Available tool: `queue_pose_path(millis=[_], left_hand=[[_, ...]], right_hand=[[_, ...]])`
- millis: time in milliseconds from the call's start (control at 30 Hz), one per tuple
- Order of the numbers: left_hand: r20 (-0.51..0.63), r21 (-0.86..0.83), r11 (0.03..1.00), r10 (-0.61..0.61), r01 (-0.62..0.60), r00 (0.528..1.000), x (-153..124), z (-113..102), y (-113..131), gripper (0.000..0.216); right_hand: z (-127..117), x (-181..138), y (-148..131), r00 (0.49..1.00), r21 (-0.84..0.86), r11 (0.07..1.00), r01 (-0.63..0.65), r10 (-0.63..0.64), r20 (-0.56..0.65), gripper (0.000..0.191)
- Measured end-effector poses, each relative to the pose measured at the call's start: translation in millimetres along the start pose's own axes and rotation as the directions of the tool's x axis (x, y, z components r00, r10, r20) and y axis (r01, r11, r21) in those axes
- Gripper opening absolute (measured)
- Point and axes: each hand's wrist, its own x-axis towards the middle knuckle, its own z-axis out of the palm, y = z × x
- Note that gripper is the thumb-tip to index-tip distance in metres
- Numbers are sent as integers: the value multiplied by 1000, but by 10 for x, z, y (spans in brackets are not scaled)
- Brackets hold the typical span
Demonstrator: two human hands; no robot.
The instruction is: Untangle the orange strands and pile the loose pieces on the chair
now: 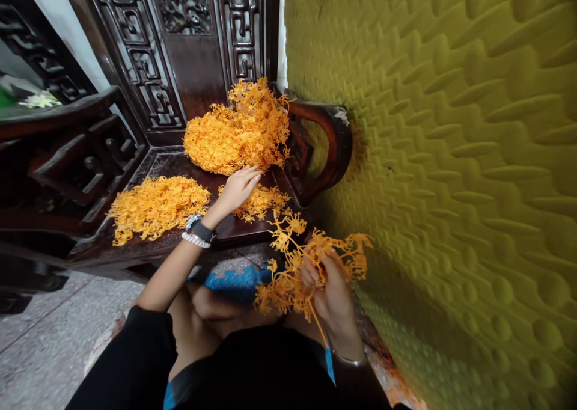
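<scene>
My left hand (238, 187) reaches forward over the dark wooden seat (225, 226), fingers stretched out and resting at the lower edge of a large heap of orange branched plastic pieces (237, 130). It wears a watch and a bead bracelet at the wrist. A small flat pile of the same orange pieces (261, 201) lies just under and to the right of that hand. Another pile (155, 204) is spread at the seat's left. My right hand (331, 293) is closed around a tangled bunch of orange pieces (311, 263), held near my lap beside the wall.
The carved dark wooden chair has a tall backrest (180, 49) and a curved armrest (333, 145) on the right. A yellow-green padded wall (451, 175) stands close on the right. Speckled stone floor (49, 350) and a blue mat (237, 278) lie below.
</scene>
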Motion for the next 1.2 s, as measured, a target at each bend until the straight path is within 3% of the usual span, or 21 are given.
queue_pose_path(millis=[67, 167, 233, 300, 400, 500, 600, 667, 700, 800, 833, 867, 900, 967, 1000, 1100, 1200], left_hand=[[-96, -226, 971, 51, -72, 994, -176, -118, 231, 47], [3, -380, 894, 259, -238, 966, -544, -318, 611, 52], [96, -305, 870, 433, -388, 896, -756, -400, 767, 52], [137, -194, 851, 516, -488, 845, -885, -424, 803, 52], [84, -134, 844, 531, -519, 843, -953, -410, 721, 31], [-42, -204, 874, 441, -440, 896, -986, -404, 664, 18], [-175, -248, 924, 253, -291, 951, -1001, -409, 664, 27], [-315, -306, 933, 90, -191, 945, -958, -441, 618, 32], [-421, -352, 923, -6, -158, 907, -914, -477, 569, 34], [-698, -430, 890, -220, -153, 682, -722, -644, 360, 41], [-714, -415, 898, -223, -145, 664, -650, -694, 296, 43], [-689, -378, 918, -193, -119, 698, -580, -726, 246, 45], [-631, -320, 944, -147, -83, 762, -512, -730, 212, 47], [-452, -141, 990, -43, -23, 891, -381, -646, 179, 47], [-365, -30, 999, 2, -14, 931, -318, -563, 171, 46], [-189, 275, 961, 57, -2, 980, -143, -236, 128, 43], [-78, 457, 888, -11, 46, 997, -31, 38, 42, 40]], right_hand=[[8, 18, -8, 1000, -4, 1000, 15, -15, -2, 36], [32, 25, 10, 999, -32, 998, 46, -47, -16, 35], [54, 19, 26, 998, -47, 997, 58, -59, -17, 35], [75, 9, 35, 999, -62, 997, 44, -43, 11, 35], [104, -12, 39, 999, -81, 997, -6, 9, 39, 36], [149, -47, 67, 999, -78, 996, -47, 46, -11, 32], [188, -120, 165, 994, -83, 990, -110, 111, 5, 31], [178, -190, 270, 985, -98, 983, -152, 159, 70, 36], [158, -226, 327, 980, -107, 981, -164, 175, 95, 40], [73, -286, 467, 980, -98, 981, -168, 177, 87, 46], [53, -281, 489, 983, -78, 983, -168, 174, 67, 45], [43, -263, 495, 984, -51, 985, -168, 170, 48, 45], [44, -236, 485, 987, -20, 987, -160, 160, 34, 44], [68, -174, 422, 991, 26, 990, -136, 135, 24, 42], [84, -147, 377, 992, 37, 991, -126, 125, 23, 40], [97, -104, 245, 995, 34, 994, -102, 102, 5, 35], [41, -79, 182, 997, 27, 997, -73, 74, -21, 33]])
